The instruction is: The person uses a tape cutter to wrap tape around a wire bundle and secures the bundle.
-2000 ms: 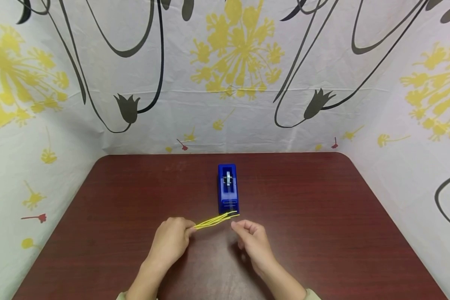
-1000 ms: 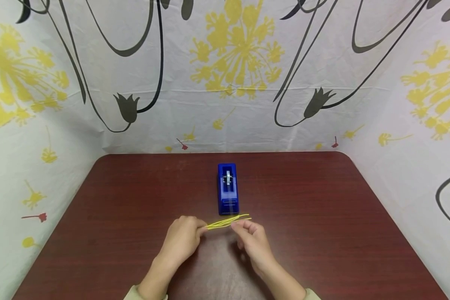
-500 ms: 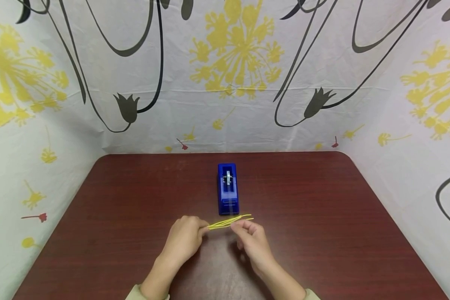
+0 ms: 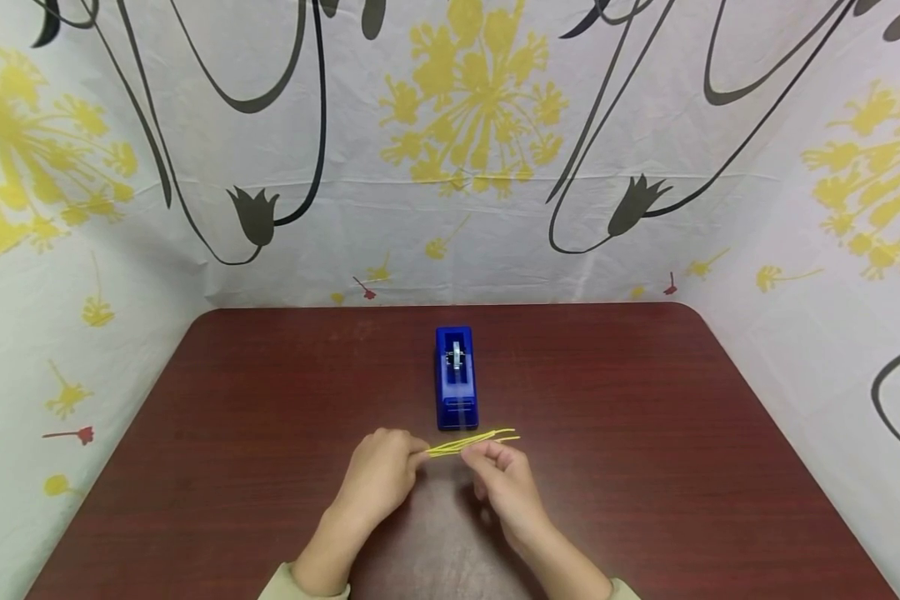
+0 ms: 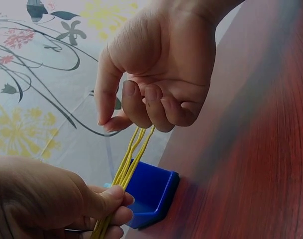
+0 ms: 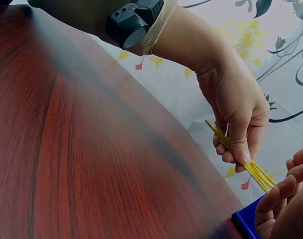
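In the head view my left hand (image 4: 382,475) pinches a bundle of thin yellow wires (image 4: 450,447), whose far ends point right, past my right fingertips. A blue tape dispenser (image 4: 456,383) stands just beyond the bundle. My right hand (image 4: 512,492) has thumb and index finger together beside the wires. The left wrist view shows a faint clear strip of tape (image 5: 109,154) running from those right fingertips down towards the dispenser (image 5: 151,189). Thumb and fingers of the left hand (image 6: 241,112) close on the bundle in the right wrist view, with short wire ends sticking out behind.
Everything stands on a dark red wood-grain table (image 4: 645,417) with rounded far corners. A white cloth (image 4: 495,242) printed with yellow and grey flowers surrounds the table at the back and sides. A black wrist camera (image 6: 134,25) sits on the left cuff.
My left hand has moved right with the yellow wires, so their ends now reach farther past my right fingertips and lie in front of the dispenser. The right hand has stayed nearly still.
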A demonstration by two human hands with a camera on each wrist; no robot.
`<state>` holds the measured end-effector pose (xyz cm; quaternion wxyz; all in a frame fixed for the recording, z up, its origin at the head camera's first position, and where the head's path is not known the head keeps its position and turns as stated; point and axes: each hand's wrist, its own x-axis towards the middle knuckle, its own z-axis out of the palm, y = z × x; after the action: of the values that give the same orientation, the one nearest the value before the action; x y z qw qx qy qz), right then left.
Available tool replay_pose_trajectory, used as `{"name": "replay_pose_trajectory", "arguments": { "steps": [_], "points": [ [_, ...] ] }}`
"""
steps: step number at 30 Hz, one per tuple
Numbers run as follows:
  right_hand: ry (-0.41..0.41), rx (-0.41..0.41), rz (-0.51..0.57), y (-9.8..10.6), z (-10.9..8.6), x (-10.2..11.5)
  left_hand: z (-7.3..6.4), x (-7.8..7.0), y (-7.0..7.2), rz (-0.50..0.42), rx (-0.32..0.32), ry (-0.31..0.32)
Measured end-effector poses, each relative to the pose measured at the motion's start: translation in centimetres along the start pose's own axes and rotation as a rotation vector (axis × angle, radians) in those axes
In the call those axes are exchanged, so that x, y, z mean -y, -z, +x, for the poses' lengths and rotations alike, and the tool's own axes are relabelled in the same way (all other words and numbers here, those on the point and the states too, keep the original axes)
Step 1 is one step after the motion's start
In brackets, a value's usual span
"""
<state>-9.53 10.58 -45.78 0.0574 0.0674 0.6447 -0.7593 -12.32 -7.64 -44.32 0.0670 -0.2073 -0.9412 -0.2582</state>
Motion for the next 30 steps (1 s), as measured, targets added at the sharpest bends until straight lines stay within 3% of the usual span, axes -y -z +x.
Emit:
{"name": "replay_pose_trajectory", "arguments": {
  "steps": [30],
  "points": [
    [0.001,0.021,-0.002,0.0,-0.2,0.3,0.8,-1.2,-0.2,-0.015,0.023,-0.024]
  ]
}}
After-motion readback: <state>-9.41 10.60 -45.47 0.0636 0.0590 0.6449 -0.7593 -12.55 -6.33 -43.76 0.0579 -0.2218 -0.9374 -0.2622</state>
